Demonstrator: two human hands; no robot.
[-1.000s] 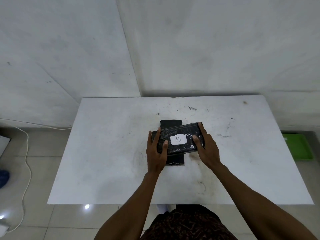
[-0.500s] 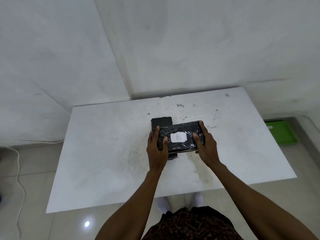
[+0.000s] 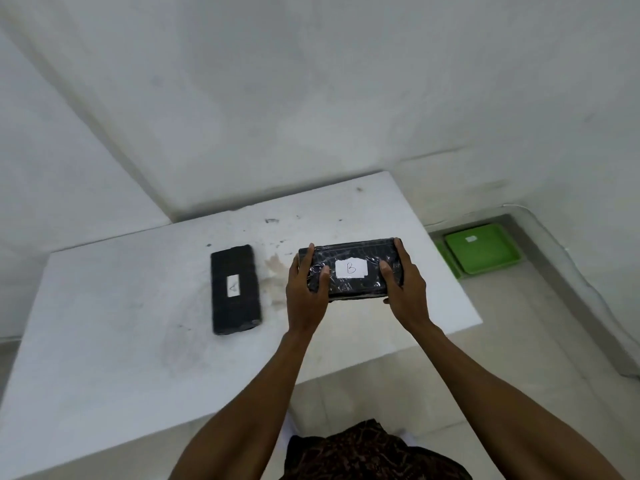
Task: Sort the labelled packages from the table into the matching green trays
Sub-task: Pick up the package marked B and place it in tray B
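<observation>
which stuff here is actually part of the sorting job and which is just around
Part of the job:
package labelled B, held by the left hand and right hand
package labelled A, lying on the table
green tray on the floor

Just around:
white walls
tiled floor
stains on the tabletop

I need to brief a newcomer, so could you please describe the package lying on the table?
On the white table, left of both hands, lies a black wrapped package, lengthwise away from the person. Its white label reads A, unlike the held package marked B.
</observation>
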